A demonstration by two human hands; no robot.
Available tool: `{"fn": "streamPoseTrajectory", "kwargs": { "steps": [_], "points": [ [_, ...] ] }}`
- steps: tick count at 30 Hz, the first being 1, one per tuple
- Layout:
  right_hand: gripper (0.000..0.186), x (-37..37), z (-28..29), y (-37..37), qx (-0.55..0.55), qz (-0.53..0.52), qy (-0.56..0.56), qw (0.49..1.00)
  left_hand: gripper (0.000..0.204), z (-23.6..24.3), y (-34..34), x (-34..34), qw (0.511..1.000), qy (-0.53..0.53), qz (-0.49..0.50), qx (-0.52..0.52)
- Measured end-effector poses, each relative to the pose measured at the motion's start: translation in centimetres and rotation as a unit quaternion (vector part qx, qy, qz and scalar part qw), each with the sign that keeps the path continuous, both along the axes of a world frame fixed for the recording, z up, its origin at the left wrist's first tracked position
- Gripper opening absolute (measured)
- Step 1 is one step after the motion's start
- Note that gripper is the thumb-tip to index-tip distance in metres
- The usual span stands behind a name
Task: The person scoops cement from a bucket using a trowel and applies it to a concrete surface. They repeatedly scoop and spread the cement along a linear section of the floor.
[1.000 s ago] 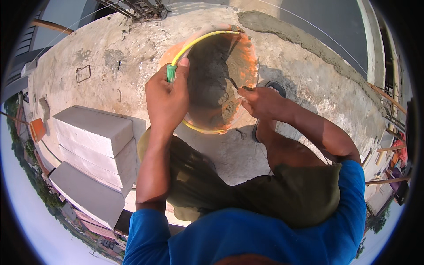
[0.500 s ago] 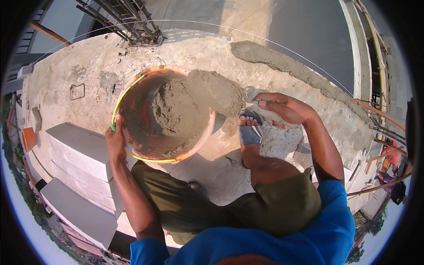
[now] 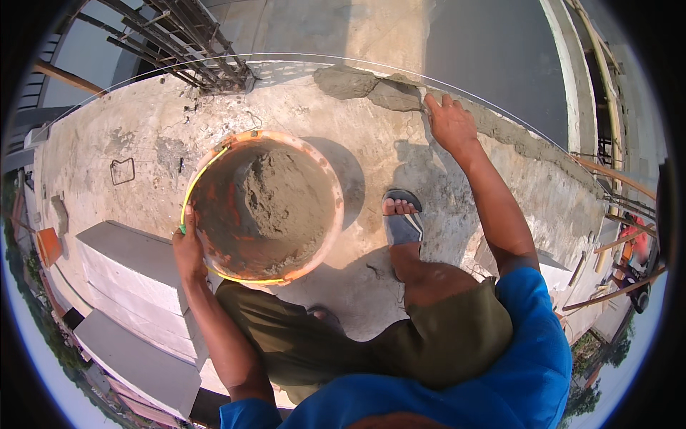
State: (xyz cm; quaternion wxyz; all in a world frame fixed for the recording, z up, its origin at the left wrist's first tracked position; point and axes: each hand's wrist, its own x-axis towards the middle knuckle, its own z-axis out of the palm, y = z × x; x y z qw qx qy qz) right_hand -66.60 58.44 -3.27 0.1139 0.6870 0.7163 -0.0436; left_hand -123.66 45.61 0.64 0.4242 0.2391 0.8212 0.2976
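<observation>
Left hand: the left hand [image 3: 189, 252] is clamped on the near-left rim of the bucket, at the yellow handle, thumb side up.
Right hand: the right hand [image 3: 451, 123] is stretched forward, fingers closed round the handle end of a trowel, palm down.
Bucket: the orange bucket [image 3: 336, 207] is just right of the left hand, and to the left of and nearer the body than the right hand; its mouth faces up.
Bucket handle: the yellow handle [image 3: 190, 193] lies along the rim on the left hand's side, its green grip [image 3: 182, 229] touching that hand.
Mortar in bucket: a grey heap of mortar [image 3: 282, 189] sits right of the left hand, with smears on the wall around it.
Trowel: the trowel [image 3: 395, 95] points left from the right hand, its blade coated grey; whether it presses into the mortar below, I cannot tell.
Strip: a rough strip of wet mortar [image 3: 511, 136] runs along the slab edge, on both sides of the right hand.
String: a thin string [image 3: 343, 56] passes just beyond the right hand.
Foot: a sandalled foot [image 3: 400, 214] is below and left of the right hand.
Blocks: pale blocks [image 3: 136, 275] are stacked left of the left hand.
</observation>
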Motion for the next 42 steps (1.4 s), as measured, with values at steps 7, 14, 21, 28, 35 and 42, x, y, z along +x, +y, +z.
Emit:
{"fn": "streamPoseTrajectory", "kwargs": {
  "steps": [7,14,21,28,35,42],
  "points": [
    [0.038,1.5,5.2,-3.7,-0.126,-0.111,0.235,0.957,0.085,-1.0,-0.3,-0.9,0.997,-0.060,0.013,0.035],
    [0.052,-3.2,2.3,4.4,-0.272,-0.123,0.291,0.909,0.082,-1.1,0.3,-0.7,0.999,-0.037,0.003,0.007],
    [0.045,7.8,4.5,-4.5,-0.247,-0.345,0.342,0.839,0.077,-1.6,-0.4,-1.5,0.996,-0.079,-0.013,0.026],
    [0.044,7.1,4.3,-8.1,-0.145,-0.442,0.516,0.720,0.064,2.1,1.0,2.8,0.976,-0.189,-0.031,0.108],
    [0.043,-5.8,13.3,-8.1,-0.110,0.109,0.265,0.952,0.046,6.5,1.9,10.2,0.983,-0.060,-0.144,0.100],
    [0.046,-13.5,4.2,-12.8,-0.045,0.321,0.084,0.942,0.050,11.6,4.0,17.4,0.949,0.047,-0.293,0.102]
  ]
}}
